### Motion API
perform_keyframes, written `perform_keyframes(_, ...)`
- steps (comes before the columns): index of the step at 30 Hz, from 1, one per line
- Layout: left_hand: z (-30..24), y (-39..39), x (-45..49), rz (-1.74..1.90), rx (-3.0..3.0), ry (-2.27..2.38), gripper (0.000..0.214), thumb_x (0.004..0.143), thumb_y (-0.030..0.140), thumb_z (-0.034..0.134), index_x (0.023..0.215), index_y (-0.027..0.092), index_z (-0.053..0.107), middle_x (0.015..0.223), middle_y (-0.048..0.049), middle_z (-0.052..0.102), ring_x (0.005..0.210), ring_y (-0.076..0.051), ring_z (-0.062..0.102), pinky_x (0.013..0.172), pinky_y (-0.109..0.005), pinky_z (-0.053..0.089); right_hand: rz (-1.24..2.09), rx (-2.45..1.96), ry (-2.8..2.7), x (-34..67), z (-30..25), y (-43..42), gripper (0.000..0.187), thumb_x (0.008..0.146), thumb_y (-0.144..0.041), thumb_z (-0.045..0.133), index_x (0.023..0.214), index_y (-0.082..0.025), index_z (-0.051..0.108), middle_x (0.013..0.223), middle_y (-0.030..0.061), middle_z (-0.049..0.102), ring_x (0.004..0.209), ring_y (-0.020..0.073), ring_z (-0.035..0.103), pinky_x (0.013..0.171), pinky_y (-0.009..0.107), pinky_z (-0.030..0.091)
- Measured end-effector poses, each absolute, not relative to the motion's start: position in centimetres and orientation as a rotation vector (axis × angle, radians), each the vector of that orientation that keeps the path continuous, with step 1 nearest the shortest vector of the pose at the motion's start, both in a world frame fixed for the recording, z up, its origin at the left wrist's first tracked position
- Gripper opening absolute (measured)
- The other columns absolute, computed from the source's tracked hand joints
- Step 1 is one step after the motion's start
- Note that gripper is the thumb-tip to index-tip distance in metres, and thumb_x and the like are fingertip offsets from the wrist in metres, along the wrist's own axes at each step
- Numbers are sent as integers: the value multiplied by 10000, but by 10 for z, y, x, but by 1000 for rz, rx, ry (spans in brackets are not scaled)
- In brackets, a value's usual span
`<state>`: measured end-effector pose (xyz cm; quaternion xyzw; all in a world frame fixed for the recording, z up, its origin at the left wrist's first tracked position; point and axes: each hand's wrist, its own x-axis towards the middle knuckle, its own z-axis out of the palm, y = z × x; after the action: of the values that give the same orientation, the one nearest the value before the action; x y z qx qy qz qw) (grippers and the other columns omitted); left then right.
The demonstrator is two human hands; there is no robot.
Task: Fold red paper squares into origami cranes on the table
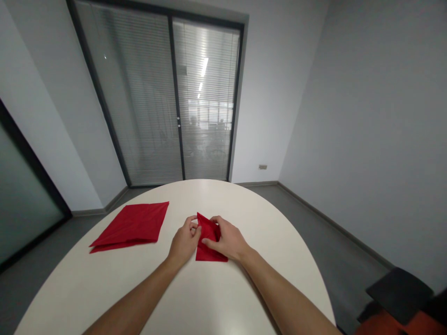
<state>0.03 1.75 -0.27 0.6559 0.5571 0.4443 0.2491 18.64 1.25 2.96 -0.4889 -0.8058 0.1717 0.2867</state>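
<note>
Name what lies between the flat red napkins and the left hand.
Only bare table separates the flat red napkins from the left hand, in the head view. It and the right hand pinch the folded napkin.

On the white oval desk [216,195], both hands pinch a small folded red napkin [208,253]: the left hand [184,243] at its left edge, the right hand [228,241] lying over its right part. A stack of flat red napkins [131,225] lies well apart to the left.
</note>
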Motion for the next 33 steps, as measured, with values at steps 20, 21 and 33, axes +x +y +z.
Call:
perform_keyframes(20,-3,16,1,1223,1916,1459,276,936,348,482,1075,212,677,953,-60,769,864,-213,721,768,-293,533,467,-1093,-2002,185,33,19,316,968,-282,516,1275,-241,585,1239,76,660,1127,202,597,1007,369,440)
perform_keyframes(21,-2,15,1,1216,1948,1451,281,939,345,480,1086,219,685,972,-57,770,868,-211,719,764,-288,531,475,-1036,-2006,186,35,20,333,971,-254,503,1297,-249,575,1264,70,652,1151,193,587,1026,371,432)
perform_keyframes(33,3,10,4,1122,2037,1338,320,953,332,456,1080,240,735,956,-30,773,792,-191,690,745,-268,513,584,-981,-2057,191,40,26,165,973,-222,494,1014,-227,654,999,26,708,930,167,631,851,296,480)
